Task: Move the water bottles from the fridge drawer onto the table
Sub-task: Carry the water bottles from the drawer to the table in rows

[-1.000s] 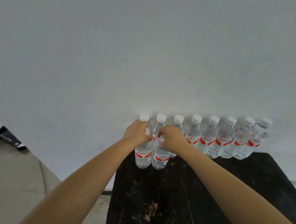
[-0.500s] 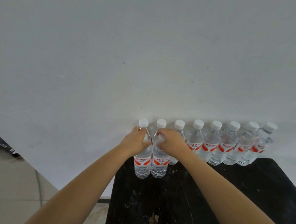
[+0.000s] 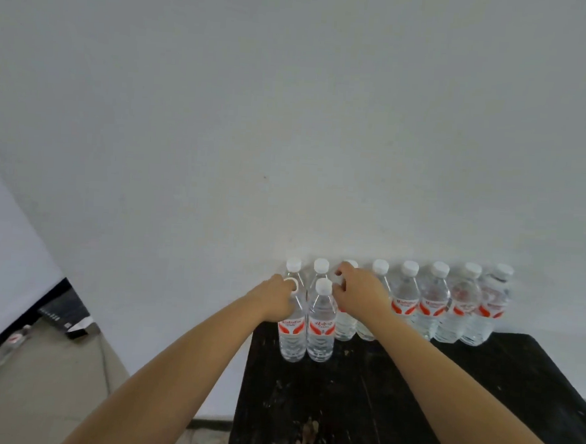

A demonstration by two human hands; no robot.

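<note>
Several clear water bottles with white caps and red labels [image 3: 432, 307] stand in a row along the wall at the back of the black table [image 3: 411, 400]. Two more bottles stand in front of the row's left end. My left hand [image 3: 276, 301] is curled around the neck of the front left bottle [image 3: 291, 335], just below its cap. The front right bottle [image 3: 320, 330] stands free with its cap uncovered. My right hand [image 3: 359, 291] hovers just to its right with fingers spread, and hides part of two back-row bottles.
A white wall rises directly behind the bottles. The table's left edge [image 3: 244, 383] drops to a tiled floor. On the floor at far left lie another bottle [image 3: 13, 342] and a dark flat object [image 3: 68, 314].
My right hand has let go of the front right bottle and opened, shifting slightly right. The left hand stays on its bottle. Both bottles now stand on the table.
</note>
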